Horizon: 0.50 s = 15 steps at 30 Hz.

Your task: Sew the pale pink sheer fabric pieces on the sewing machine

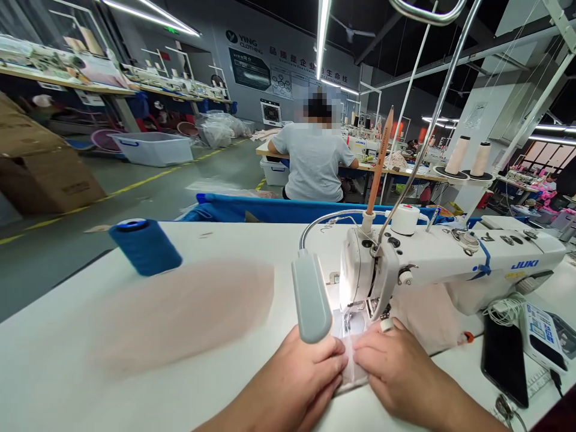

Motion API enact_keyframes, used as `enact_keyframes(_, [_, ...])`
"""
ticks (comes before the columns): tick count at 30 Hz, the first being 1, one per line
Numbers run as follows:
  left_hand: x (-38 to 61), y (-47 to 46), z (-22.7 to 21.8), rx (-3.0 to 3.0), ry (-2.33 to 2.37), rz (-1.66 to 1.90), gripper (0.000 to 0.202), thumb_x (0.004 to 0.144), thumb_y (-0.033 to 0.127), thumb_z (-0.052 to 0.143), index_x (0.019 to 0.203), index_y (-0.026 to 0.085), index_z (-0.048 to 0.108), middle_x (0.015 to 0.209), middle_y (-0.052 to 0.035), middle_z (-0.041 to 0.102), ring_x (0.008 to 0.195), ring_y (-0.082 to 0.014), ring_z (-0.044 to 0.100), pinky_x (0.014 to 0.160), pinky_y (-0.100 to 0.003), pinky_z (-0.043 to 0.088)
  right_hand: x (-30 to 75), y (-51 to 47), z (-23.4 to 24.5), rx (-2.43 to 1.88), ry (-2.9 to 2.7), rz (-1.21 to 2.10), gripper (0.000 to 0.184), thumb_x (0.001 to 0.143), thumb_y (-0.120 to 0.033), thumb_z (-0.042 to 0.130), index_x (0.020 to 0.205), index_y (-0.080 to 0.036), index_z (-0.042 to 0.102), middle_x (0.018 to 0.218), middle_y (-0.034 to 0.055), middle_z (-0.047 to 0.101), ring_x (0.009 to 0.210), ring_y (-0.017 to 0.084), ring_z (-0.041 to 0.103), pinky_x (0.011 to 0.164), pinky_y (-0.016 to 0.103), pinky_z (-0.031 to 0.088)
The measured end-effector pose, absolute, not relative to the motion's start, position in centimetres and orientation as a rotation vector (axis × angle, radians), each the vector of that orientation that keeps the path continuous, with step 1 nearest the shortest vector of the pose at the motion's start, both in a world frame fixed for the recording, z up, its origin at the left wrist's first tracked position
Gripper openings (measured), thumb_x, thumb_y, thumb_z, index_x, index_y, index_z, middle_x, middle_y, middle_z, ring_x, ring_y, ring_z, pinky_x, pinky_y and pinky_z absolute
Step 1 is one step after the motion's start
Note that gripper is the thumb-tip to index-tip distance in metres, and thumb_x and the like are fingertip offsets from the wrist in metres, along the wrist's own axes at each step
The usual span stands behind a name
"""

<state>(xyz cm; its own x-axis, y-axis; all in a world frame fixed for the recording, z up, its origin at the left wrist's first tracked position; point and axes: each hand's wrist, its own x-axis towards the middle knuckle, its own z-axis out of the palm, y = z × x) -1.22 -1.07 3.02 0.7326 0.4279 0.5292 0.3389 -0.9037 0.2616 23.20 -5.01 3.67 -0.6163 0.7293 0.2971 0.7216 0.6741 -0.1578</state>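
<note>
My left hand (299,375) and my right hand (396,372) rest side by side on the white table, fingers pressed down on a small pale fabric strip (353,360). The strip runs forward under the presser foot (355,315) of a white JUKI sewing machine (450,258). My right index finger wears a pale ring-like thimble (387,324) close to the needle area. A grey lamp head (310,297) on a gooseneck hangs just above my left hand. More pinkish fabric (427,315) lies under the machine arm.
A blurred pile of pink fabric (180,312) lies left on the table (67,360), behind it a blue thread cone (144,246). A black phone (504,360) and control panel (542,333) sit at right. A person in a grey shirt (312,159) sits ahead with their back turned.
</note>
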Motion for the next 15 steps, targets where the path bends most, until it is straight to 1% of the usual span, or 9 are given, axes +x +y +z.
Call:
enact_keyframes(3, [-1.2, -1.0, 3.5, 2.796, 0.636, 0.87, 0.029, 0.105, 0.012, 0.045, 0.091, 0.023, 0.067, 0.095, -0.0045, 0.075, 0.084, -0.0249, 0.066, 0.082, -0.043, 0.05, 23.2, -4.9, 3.7, -1.16, -2.547, 0.04, 0.022, 0.093, -0.004, 0.063, 0.103, -0.022, 0.068, 0.102, 0.0023, 0.078, 0.095, 0.025, 0.064, 0.086, 0.036, 0.044])
enact_keyframes(5, [-1.2, -0.9, 3.3, 2.789, 0.64, 0.912, 0.028, 0.104, 0.012, 0.045, 0.089, 0.024, 0.067, 0.096, -0.0048, 0.076, 0.084, -0.0247, 0.066, 0.081, -0.043, 0.05, 23.2, -4.9, 3.6, -1.164, -2.543, 0.036, 0.023, 0.092, -0.003, 0.063, 0.103, -0.022, 0.069, 0.102, 0.0025, 0.078, 0.095, 0.025, 0.064, 0.086, 0.036, 0.044])
enact_keyframes(11, [-1.3, -1.3, 1.6, 2.815, 0.666, 0.874, 0.025, 0.097, 0.011, 0.055, 0.095, 0.027, 0.074, 0.095, -0.0052, 0.075, 0.08, -0.0234, 0.065, 0.076, -0.039, 0.049, 23.6, -4.6, 2.8, -1.182, -2.521, 0.057, 0.029, 0.097, -0.006, 0.062, 0.115, -0.025, 0.072, 0.111, 0.0056, 0.08, 0.105, 0.027, 0.066, 0.093, 0.038, 0.046])
enact_keyframes(15, [-1.1, -1.1, 1.3, 2.85, 0.693, 0.918, 0.025, 0.098, 0.012, 0.057, 0.1, 0.027, 0.076, 0.094, -0.0053, 0.075, 0.08, -0.0239, 0.067, 0.078, -0.039, 0.051, 23.7, -4.2, 2.5, -1.217, -2.501, 0.078, 0.027, 0.095, -0.006, 0.062, 0.111, -0.025, 0.072, 0.115, 0.0058, 0.08, 0.107, 0.028, 0.066, 0.094, 0.039, 0.047])
